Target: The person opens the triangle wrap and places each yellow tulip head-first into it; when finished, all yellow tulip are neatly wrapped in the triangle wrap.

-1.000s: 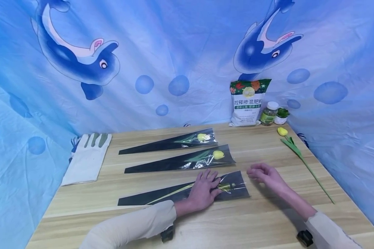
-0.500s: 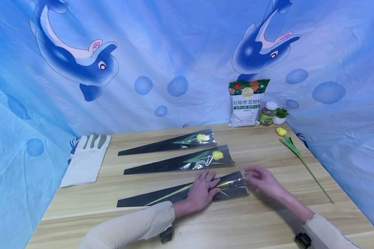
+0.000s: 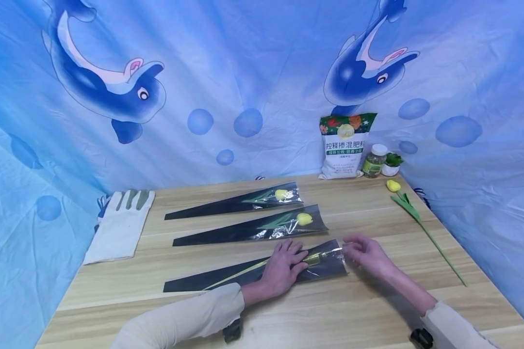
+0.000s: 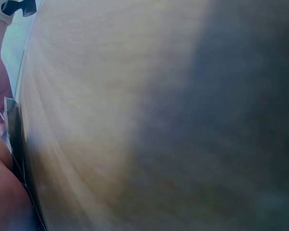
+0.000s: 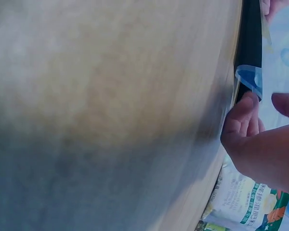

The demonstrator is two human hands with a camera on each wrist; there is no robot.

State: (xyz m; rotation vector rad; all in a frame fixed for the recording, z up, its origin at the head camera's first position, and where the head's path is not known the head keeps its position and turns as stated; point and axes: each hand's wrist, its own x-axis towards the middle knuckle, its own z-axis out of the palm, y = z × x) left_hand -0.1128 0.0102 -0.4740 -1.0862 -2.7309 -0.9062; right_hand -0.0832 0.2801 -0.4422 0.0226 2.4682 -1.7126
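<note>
On the nearest black, clear-fronted flower sleeve (image 3: 209, 276), my left hand (image 3: 279, 271) rests palm down with its fingers spread. Inside run a pale yellow-green strip and a gold-coloured piece (image 3: 313, 258), partly hidden by the hand. My right hand (image 3: 368, 254), fingers bent, holds the lip of the sleeve's wide end. In the right wrist view the raised film lip (image 5: 250, 76) meets those fingertips. Two similar sleeves, each with a yellow tulip (image 3: 304, 219) in it, lie behind. A loose yellow tulip (image 3: 419, 218) lies to the right.
White garden gloves (image 3: 118, 232) lie at the table's left edge. At the back right stand a fertilizer bag (image 3: 345, 150), a white-capped jar (image 3: 374, 161) and a small potted plant (image 3: 391, 167). A blue dolphin curtain (image 3: 227, 58) hangs behind the table.
My right hand has moved slightly left onto the nearest sleeve's wide end, and the film there has risen with a new shine. The left hand stays in place.
</note>
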